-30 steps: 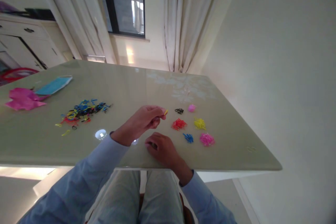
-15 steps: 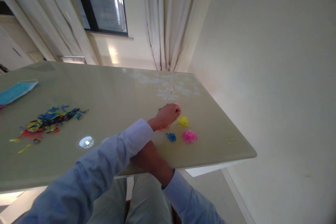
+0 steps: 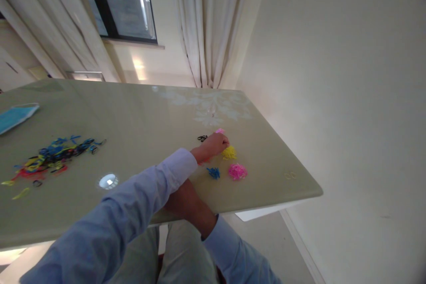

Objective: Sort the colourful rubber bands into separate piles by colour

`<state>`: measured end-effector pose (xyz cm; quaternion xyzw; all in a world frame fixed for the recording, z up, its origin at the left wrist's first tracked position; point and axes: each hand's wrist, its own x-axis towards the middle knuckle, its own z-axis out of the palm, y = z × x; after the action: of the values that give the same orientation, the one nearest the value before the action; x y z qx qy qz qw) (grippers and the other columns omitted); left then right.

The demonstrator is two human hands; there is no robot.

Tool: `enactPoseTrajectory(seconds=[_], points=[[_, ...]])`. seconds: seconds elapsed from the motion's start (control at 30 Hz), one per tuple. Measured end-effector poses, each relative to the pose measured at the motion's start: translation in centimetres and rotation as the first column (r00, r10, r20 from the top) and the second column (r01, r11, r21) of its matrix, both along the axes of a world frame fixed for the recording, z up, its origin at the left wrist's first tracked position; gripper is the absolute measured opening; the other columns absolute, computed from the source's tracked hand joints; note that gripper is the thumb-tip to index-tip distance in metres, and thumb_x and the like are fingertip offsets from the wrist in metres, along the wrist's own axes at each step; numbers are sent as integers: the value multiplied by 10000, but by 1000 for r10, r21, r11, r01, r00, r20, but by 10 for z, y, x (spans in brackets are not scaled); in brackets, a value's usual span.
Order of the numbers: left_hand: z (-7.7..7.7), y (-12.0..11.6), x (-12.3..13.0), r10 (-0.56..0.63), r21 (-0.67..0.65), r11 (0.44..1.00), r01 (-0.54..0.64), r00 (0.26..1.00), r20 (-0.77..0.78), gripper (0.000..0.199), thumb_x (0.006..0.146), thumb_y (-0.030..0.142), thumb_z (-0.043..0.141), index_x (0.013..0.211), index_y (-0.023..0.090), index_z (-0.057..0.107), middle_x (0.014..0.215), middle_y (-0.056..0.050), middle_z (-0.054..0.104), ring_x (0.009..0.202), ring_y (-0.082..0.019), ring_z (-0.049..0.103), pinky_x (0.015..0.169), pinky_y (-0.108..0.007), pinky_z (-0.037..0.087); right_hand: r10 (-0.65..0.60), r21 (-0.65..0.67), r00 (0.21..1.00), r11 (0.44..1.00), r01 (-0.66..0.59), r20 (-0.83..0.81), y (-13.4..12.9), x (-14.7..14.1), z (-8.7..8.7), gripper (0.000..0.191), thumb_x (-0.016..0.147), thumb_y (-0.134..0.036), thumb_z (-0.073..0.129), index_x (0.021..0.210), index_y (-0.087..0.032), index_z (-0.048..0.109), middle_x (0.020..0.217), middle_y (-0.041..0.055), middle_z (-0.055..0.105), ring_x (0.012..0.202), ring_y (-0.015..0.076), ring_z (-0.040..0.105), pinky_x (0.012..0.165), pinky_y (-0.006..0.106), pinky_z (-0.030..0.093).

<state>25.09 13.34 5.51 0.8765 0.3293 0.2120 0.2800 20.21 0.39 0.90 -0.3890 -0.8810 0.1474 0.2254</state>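
My left hand point(image 3: 214, 145) reaches across to the right with its fingers curled together, at the edge of a yellow pile of rubber bands point(image 3: 229, 152). Whatever its fingertips may hold is hidden. Just beyond it lie light pink bands point(image 3: 220, 131) and a few black bands point(image 3: 202, 138). Red bands point(image 3: 204, 161) show partly beneath the wrist. Nearer to me are a blue pile point(image 3: 213, 173) and a bright pink pile point(image 3: 237, 171). My right hand point(image 3: 186, 199) rests at the table's near edge under the left forearm, its fingers covered by the sleeve.
A mixed heap of coloured bands point(image 3: 55, 155) spreads over the left of the table point(image 3: 140, 120). Behind it lies a blue face mask point(image 3: 16, 117). Two pale yellow bands point(image 3: 290, 175) lie near the right corner. A wall point(image 3: 333, 75) runs along the right side.
My left hand has shifted slightly from the light pink bands towards the yellow pile, uncovering more of the black bands. The view has turned a little; my right hand stays put.
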Motion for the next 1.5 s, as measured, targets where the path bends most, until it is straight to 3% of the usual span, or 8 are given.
enactPoseTrajectory(seconds=[0.3,0.43,0.57,0.73,0.9,1.03,1.27,1.5], points=[[14,-6,-34,108,-13,994,-107,988,113,273,788,264,483,542,163,540,530,30,429,543,-104,364,567,-263,283,-26,-54,996,998,30,84,2,3,-7,174,870,-243,590,1010,-196,683,1079,102,731,1010,252,653,860,335,506],[27,-27,-75,232,-193,963,-188,943,240,259,787,355,508,676,153,627,600,11,533,566,-115,449,553,-245,338,-73,-140,997,988,71,-10,-2,12,6,106,844,-196,605,896,-180,695,877,55,727,760,184,653,673,252,469],[32,-68,-131,337,-402,892,-208,897,286,296,796,409,533,843,156,679,678,-4,622,530,-115,503,516,-238,393,-52,-169,990,985,30,-131,-3,16,15,134,865,-137,588,891,-186,709,867,27,696,768,144,617,719,235,449],[9,-113,-208,517,-327,843,-428,813,268,283,837,417,532,869,188,695,765,-31,694,632,-154,591,601,-260,453,-60,-183,968,983,15,-242,-5,17,16,130,843,-100,611,884,-167,715,817,26,667,737,131,584,703,235,442],[-25,-133,-278,741,-27,671,-741,668,73,236,856,300,484,855,206,701,883,-88,722,783,-224,645,750,-330,473,-109,-227,957,973,47,-270,-6,17,23,143,882,-227,590,847,-169,716,770,30,662,702,136,579,658,246,435],[-37,-138,-305,762,21,641,-767,639,105,244,884,284,461,887,207,693,931,-93,720,867,-228,652,794,-326,471,-213,-300,946,944,136,-243,6,12,29,187,859,-292,584,853,-158,713,752,37,674,652,139,577,604,247,437],[-37,-143,-302,722,-33,684,-728,670,174,208,892,245,501,910,194,701,914,-60,729,818,-199,647,763,-311,467,-187,-397,947,915,71,-261,56,-54,48,240,833,-328,586,946,-145,690,781,24,674,530,103,579,525,223,457],[-35,-146,-301,734,-39,668,-743,650,195,199,881,178,512,928,170,706,931,-71,725,850,-203,646,779,-305,460,-34,-86,999,996,36,21,111,-170,59,201,846,-180,586,978,-176,738,949,52,736,841,149,658,812,248,487]])
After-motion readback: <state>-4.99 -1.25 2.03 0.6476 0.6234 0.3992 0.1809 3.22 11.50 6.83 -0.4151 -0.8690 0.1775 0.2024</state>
